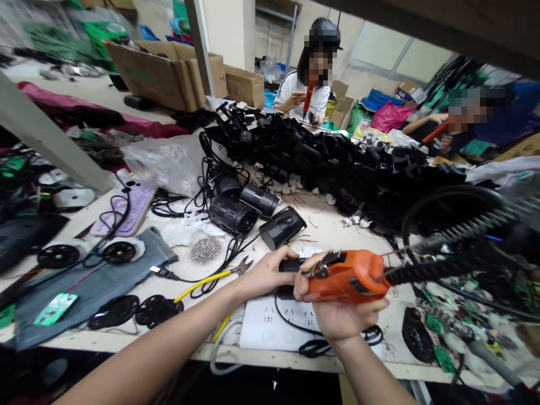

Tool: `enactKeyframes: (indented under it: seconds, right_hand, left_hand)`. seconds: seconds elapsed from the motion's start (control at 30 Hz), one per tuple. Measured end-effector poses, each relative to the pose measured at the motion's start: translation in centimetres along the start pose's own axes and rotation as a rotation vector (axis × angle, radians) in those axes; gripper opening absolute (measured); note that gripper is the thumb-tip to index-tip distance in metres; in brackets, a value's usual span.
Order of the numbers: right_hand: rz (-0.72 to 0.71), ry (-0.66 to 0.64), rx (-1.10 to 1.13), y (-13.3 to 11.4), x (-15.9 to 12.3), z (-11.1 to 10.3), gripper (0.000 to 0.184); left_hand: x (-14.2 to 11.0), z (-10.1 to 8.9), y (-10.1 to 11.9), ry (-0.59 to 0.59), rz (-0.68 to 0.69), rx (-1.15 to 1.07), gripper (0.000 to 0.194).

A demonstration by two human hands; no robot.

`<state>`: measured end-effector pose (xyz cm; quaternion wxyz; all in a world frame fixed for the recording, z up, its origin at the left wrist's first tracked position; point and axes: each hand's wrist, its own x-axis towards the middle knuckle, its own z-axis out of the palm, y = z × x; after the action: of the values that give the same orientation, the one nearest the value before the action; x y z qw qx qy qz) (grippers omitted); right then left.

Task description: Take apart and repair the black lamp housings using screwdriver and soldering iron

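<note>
While the right hand [343, 319] grips an orange plastic electric screwdriver [348, 278] above the flat white power strip [270, 325], the left hand [268, 274] steadies, fingers closed, a black plastic part [290, 264] at that strip's far edge.

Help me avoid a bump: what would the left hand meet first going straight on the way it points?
Likely the right hand, holding the orange tool, though depth is unclear.

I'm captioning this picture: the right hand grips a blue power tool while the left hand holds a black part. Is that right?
Only the colour is wrong: in the head view, the right hand grips an orange power tool; the left hand holds a black part.
</note>
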<state>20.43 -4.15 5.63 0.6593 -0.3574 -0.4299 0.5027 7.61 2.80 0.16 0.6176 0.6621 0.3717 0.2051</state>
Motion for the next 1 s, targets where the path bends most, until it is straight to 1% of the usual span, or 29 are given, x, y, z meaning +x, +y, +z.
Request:
enactKeyframes:
  seconds: [0.07, 0.1, 0.2, 0.27, 0.33, 0.4, 0.43, 0.47, 0.57, 0.6, 0.67, 0.73, 0.8, 0.83, 0.87, 0.9, 0.97, 1.0]
  right_hand:
    - [0.000, -0.058, 0.034, 0.5, 0.1, -0.1, 0.077]
    - [-0.007, -0.062, 0.046, 0.5, 0.1, 0.0, 0.076]
    - [-0.029, -0.063, 0.069, -0.4, 0.2, 0.2, 0.076]
    - [-0.075, -0.015, 0.058, -1.8, 0.7, -0.1, 0.080]
    - [-0.168, 0.107, -0.009, -3.2, 1.5, -1.2, 0.083]
    - [-0.285, 0.276, -0.168, -4.1, 2.5, -3.4, 0.082]
    - [-0.352, 0.373, -0.271, -4.2, 3.0, -4.8, 0.082]
    - [-0.390, 0.467, -0.416, -4.2, 3.4, -6.4, 0.084]
    - [-0.388, 0.555, -0.629, -4.1, 3.4, -11.3, 0.075]
    - [-0.371, 0.572, -0.689, -4.1, 2.9, -12.9, 0.070]
    - [-0.330, 0.618, -0.823, -4.4, 0.9, -15.4, 0.059]
    - [-0.271, 0.651, -0.944, -4.7, -1.9, -16.8, 0.042]
    - [-0.189, 0.623, -1.028, -4.6, -5.1, -17.1, 0.027]
    - [-0.137, 0.569, -1.048, -4.3, -6.6, -16.8, 0.024]
    - [-0.085, 0.491, -1.057, -3.9, -7.9, -16.5, 0.024]
    - [-0.036, 0.389, -1.061, -3.3, -8.9, -16.0, 0.030]
    - [0.027, 0.190, -1.082, -2.2, -10.2, -15.1, 0.039]
    - [0.038, 0.130, -1.093, -1.7, -10.5, -14.8, 0.041]
  left_hand:
    - [0.0, 0.0, 0.0, 0.000, 0.001, 0.012, 0.036]
    - [0.0, 0.0, 0.0, -0.001, 0.005, 0.017, 0.036]
    - [0.0, -0.1, 0.2, -0.013, 0.039, 0.021, 0.038]
    - [0.0, -0.2, 0.4, -0.045, 0.058, 0.035, 0.048]
    - [0.1, -0.5, 0.7, -0.083, 0.055, 0.099, 0.064]
    - [0.2, -0.7, 1.1, -0.102, 0.036, 0.199, 0.073]
    - [0.2, -0.7, 1.4, -0.098, 0.024, 0.242, 0.074]
    - [0.3, -0.7, 1.6, -0.085, 0.013, 0.276, 0.074]
    - [0.3, -0.6, 2.1, -0.002, -0.025, 0.308, 0.075]
    - [0.2, -0.5, 2.2, 0.032, -0.033, 0.302, 0.076]
    - [-0.2, -0.2, 2.5, 0.095, -0.043, 0.257, 0.078]
    - [-1.1, 0.5, 2.7, 0.164, -0.061, 0.160, 0.080]
    - [-2.2, 1.4, 2.7, 0.253, -0.097, 0.012, 0.075]
    - [-2.8, 2.0, 2.7, 0.316, -0.113, -0.075, 0.070]
    - [-3.4, 2.5, 2.6, 0.350, -0.133, -0.146, 0.067]
    - [-3.9, 3.0, 2.4, 0.365, -0.148, -0.188, 0.066]
    - [-4.6, 3.9, 2.0, 0.386, -0.168, -0.207, 0.065]
    - [-4.8, 4.1, 1.8, 0.390, -0.172, -0.191, 0.065]
